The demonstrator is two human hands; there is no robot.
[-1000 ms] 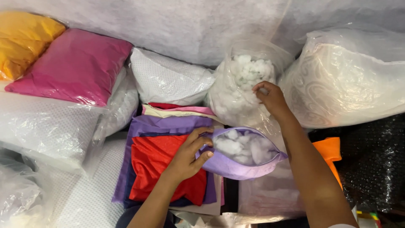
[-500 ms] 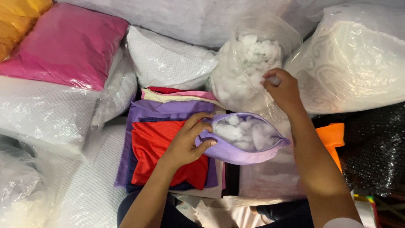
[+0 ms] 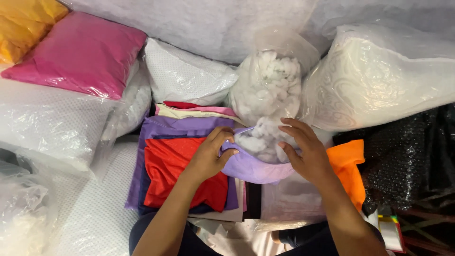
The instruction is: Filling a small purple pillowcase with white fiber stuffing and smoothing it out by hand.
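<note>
A lilac fabric cover (image 3: 253, 167) lies open in front of me with white stuffing (image 3: 259, 140) inside it. My left hand (image 3: 208, 154) grips the cover's left rim. My right hand (image 3: 305, 151) rests on the cover's right rim, fingers spread over the stuffing. Just behind the cover stands a clear plastic bag of white stuffing (image 3: 270, 80), its mouth open at the top. Under my left hand is a stack of folded fabric covers, red (image 3: 173, 166) on top of purple (image 3: 185, 127).
Pillows wrapped in clear plastic surround the spot: pink (image 3: 80, 52) and yellow (image 3: 23, 23) at far left, white ones (image 3: 182, 73) behind, a large cream one (image 3: 388, 76) at right. An orange cloth (image 3: 350, 166) and black bubble wrap (image 3: 407, 161) lie right.
My right hand has come down from the stuffing bag to the lilac cover's right rim. More white stuffing now sits in the cover. My left hand stays on the left rim.
</note>
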